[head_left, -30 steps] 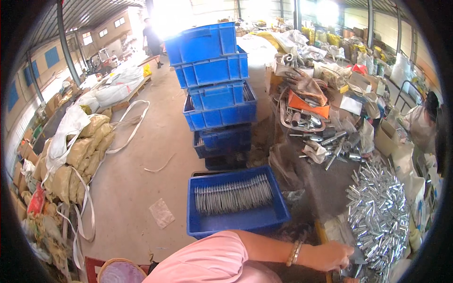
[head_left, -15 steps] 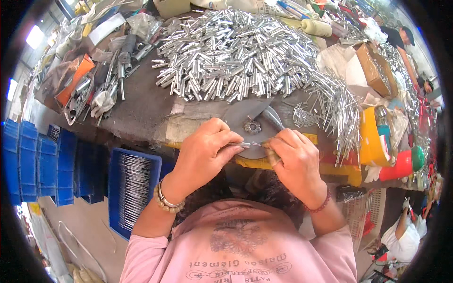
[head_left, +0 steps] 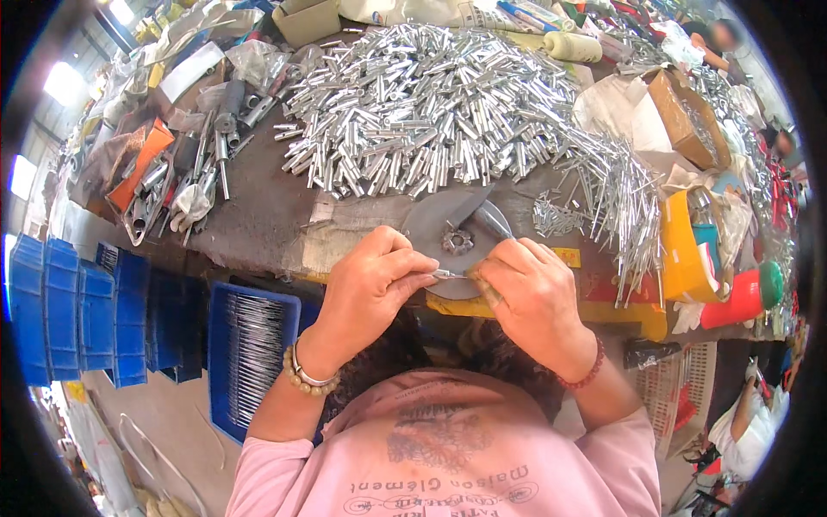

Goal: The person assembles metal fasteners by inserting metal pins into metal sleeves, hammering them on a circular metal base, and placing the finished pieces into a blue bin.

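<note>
My left hand pinches a short silver metal tube between thumb and fingertips, its end pointing right. Facing it, my right hand is closed on a thin metal rod that lines up with the tube's end. Whether the rod's tip sits inside the tube is too small to tell. Both hands are over the near edge of a round grey disc with a toothed metal hub. Beyond it lies a large heap of silver tubes. Thin rods lie in a bundle to the right.
Small metal pins are scattered beside the rods. A blue crate of metal rods stands below the bench on the left, near stacked blue bins. Tools clutter the left; a yellow container and red cup stand right.
The view has shifted slightly, showing more of the disc. Both hands keep their pinch, and the tube and rod stay end to end between them.
</note>
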Demonstrator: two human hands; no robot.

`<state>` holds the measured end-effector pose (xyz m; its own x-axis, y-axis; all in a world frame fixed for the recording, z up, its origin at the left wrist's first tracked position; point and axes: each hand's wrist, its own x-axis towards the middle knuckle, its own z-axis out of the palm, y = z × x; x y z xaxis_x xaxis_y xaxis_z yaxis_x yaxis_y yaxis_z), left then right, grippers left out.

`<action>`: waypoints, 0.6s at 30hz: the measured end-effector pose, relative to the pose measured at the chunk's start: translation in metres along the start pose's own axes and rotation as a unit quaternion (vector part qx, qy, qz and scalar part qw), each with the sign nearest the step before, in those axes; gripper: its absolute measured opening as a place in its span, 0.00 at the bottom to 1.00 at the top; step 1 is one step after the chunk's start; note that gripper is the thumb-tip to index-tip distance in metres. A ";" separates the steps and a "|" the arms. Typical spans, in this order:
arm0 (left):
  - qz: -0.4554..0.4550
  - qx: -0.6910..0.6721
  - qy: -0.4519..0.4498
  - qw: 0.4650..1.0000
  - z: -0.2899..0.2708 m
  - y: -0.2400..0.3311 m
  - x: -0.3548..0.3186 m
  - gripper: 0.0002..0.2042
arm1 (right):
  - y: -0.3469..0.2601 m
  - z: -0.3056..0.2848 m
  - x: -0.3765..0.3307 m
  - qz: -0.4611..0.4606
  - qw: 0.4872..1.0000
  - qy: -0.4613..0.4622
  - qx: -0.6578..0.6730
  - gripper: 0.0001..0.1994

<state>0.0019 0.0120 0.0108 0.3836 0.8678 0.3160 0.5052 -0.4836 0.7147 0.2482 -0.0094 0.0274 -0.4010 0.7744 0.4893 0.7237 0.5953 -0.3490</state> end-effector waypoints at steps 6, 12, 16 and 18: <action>-0.002 -0.024 -0.012 1.000 0.000 0.004 -0.001 0.09 | 0.001 0.008 0.002 0.023 0.998 0.020 0.059 0.04; 0.026 -0.002 -0.002 1.000 0.001 0.011 0.002 0.08 | 0.002 0.012 0.003 0.048 0.997 0.015 0.066 0.06; 0.008 0.009 -0.003 1.000 0.001 0.012 0.006 0.08 | 0.001 0.001 -0.001 0.061 0.988 0.055 0.130 0.10; -0.009 -0.020 0.005 1.000 -0.004 0.009 0.003 0.09 | 0.018 -0.018 -0.003 0.095 0.992 0.073 0.050 0.11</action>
<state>0.0050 0.0111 0.0206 0.3664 0.8778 0.3085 0.4804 -0.4625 0.7452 0.2726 -0.0047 0.0338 -0.1723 0.8396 0.5152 0.7160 0.4659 -0.5198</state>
